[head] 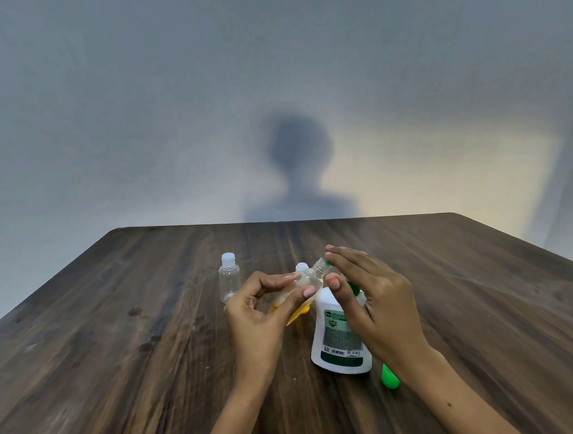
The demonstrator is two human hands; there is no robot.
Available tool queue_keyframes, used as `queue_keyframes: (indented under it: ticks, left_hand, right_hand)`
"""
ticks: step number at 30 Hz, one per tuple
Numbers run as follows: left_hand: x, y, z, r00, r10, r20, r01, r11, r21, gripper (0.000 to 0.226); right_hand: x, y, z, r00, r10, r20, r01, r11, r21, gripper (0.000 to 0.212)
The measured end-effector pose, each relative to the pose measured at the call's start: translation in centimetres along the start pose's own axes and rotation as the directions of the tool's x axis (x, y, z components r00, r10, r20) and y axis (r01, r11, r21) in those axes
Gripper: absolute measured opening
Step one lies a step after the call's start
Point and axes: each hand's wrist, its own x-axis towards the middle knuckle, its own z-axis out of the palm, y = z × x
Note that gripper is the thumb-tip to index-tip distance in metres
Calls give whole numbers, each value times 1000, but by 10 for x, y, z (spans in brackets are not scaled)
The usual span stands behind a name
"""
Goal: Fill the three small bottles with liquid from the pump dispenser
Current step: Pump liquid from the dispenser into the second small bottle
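Small bottle (pixel 310 275) tilted btwn both hands, above pump dispenser (pixel 339 334)

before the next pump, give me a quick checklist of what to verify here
1. Held bottle uncapped: ok, its threaded neck shows bare.
2. Left hand grips the held bottle: ok, thumb and fingers pinch its body.
3. Held bottle upright: not ok, it tilts toward the right hand.
4. Neck under the pump spout: cannot tell, the right hand hides the spout.
5. Dispenser standing steady on the table: ok.
6. Far bottle ready: not ok, white cap on and it looks empty.
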Motion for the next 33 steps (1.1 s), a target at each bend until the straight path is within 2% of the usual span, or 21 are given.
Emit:
queue_keyframes:
  ticks: [7,13,18,33]
  left_hand:
    - [-1,1,0,1000,-16,-5,16,1000,12,24]
    - [-1,0,1,1000,-17,-3,17,1000,8,22]
    - [-1,0,0,1000,-12,-7,13,1000,15,21]
    - [-1,-2,-1,1000,-14,2,14,1000,-9,22]
  right_hand:
    - [4,0,-5,999,-45,-13,45,999,-3,71]
    - [-2,0,5,999,-13,-46,11,999,-41,71]
    - [2,-1,-2,999,-34,-37,34,999,0,73]
    - [3,0,2,999,-27,-29,26,999,-31,74]
